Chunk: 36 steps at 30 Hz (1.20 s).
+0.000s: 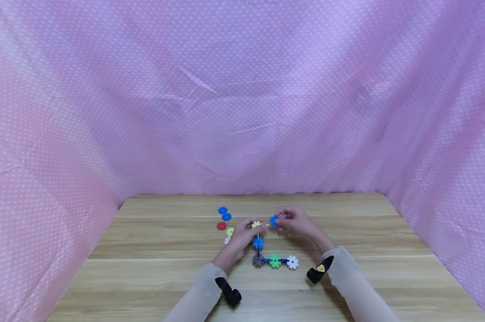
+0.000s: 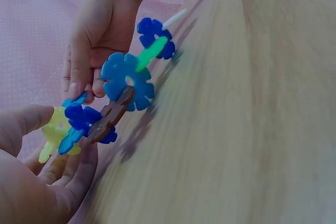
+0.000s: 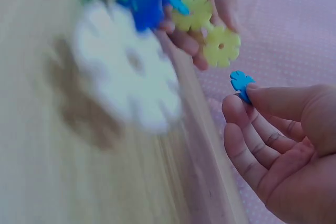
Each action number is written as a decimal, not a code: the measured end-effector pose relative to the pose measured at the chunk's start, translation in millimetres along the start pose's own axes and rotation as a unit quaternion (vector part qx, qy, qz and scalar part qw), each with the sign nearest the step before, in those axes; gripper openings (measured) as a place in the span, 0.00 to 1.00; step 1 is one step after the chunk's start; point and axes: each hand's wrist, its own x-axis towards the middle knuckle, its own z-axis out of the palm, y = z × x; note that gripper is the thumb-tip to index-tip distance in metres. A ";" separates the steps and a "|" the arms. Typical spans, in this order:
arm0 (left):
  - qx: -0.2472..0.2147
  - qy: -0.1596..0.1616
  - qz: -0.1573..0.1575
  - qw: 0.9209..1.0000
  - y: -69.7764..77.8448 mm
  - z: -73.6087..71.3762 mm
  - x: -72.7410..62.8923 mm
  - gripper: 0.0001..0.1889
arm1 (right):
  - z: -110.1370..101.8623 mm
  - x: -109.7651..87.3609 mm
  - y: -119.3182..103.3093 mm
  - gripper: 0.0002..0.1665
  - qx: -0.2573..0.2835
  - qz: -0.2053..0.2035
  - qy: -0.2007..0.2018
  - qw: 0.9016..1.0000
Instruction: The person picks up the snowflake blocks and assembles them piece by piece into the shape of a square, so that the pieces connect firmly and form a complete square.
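Note:
My left hand (image 1: pixel 241 238) grips a yellow snowflake disc (image 1: pixel 256 225) at the far end of a chain of interlocking plastic discs. Below it in the head view, the chain runs through a blue disc (image 1: pixel 258 242) to a brown disc (image 1: pixel 258 261). There it turns right to a green disc (image 1: pixel 275 261) and a white disc (image 1: pixel 292 262). A second yellow disc (image 3: pixel 221 46) juts from the chain toward my right hand (image 1: pixel 300 223). Between thumb and fingers, that hand pinches a blue disc (image 3: pixel 241 80), which stands apart from the yellow one in the right wrist view.
Loose discs lie left of my left hand on the wooden table (image 1: pixel 153 268): two blue discs (image 1: pixel 224 213), a red disc (image 1: pixel 221 226), a yellow disc (image 1: pixel 229 231) and a partly hidden white disc (image 1: pixel 227 240). Pink dotted cloth (image 1: pixel 242 134) hangs behind and beside the table.

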 end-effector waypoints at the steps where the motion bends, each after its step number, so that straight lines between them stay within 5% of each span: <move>1: -0.007 0.004 -0.001 1.000 -0.6 1.2 1.4 0.23 | 0.0 -1.3 0.1 0.13 0.002 0.006 0.005 1.000; 11: -0.035 0.027 0.005 0.999 -4.4 7.0 4.9 0.22 | 8.9 -9.0 1.3 0.17 0.044 0.014 0.039 0.998; 17: -0.043 0.028 0.013 0.999 -2.8 4.3 6.3 0.23 | 11.2 -6.0 5.0 0.17 0.075 -0.013 0.038 0.996; 36: -0.043 0.035 -0.006 0.998 6.0 -2.5 5.0 0.24 | 18.3 -4.0 3.9 0.18 0.093 -0.012 0.069 0.993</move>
